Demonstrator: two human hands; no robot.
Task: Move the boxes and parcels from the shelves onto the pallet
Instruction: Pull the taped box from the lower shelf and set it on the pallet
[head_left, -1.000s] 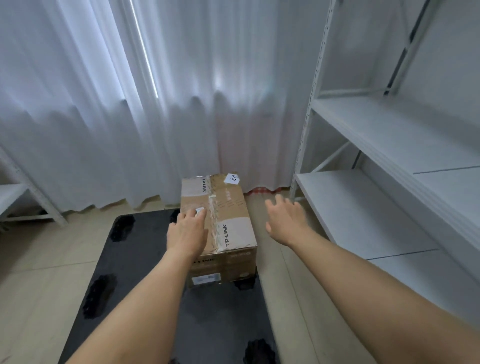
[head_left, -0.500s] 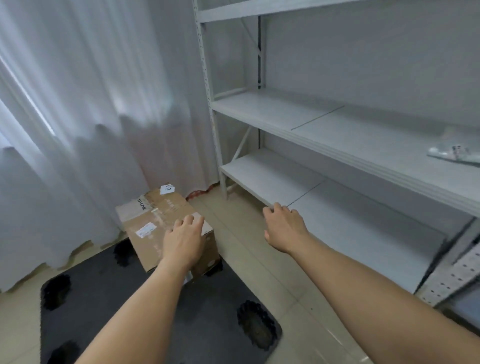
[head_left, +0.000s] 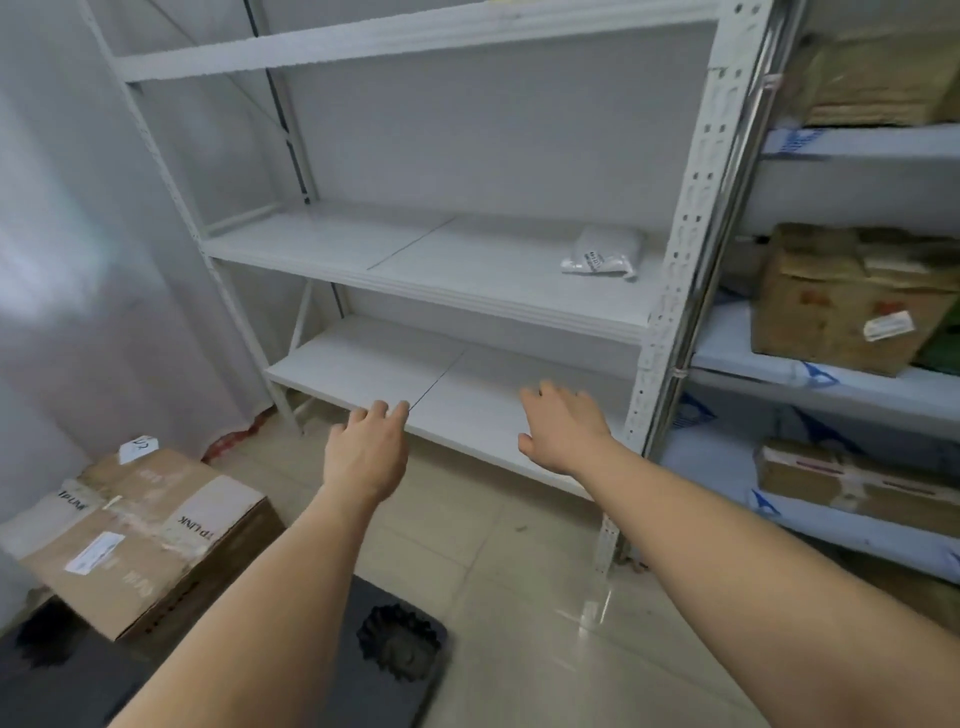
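Both hands have left the cardboard box (head_left: 150, 535), which the left hand touched a second ago; it now sits alone at the far left corner of the dark pallet (head_left: 332, 670), and the view has swung round to face the white shelf unit (head_left: 467, 291). Its lowest shelf is bare from edge to edge, and tiled floor lies open between the pallet's right edge and the shelf's front edge. On the middle shelf a white parcel (head_left: 602, 252) lies near the right post. Brown boxes (head_left: 841, 296) fill the neighbouring rack on the right. The left hand (head_left: 366, 457) and right hand (head_left: 563, 428) reach forward, palms down, fingers loosely spread, holding nothing, hovering by the lowest shelf's front edge.
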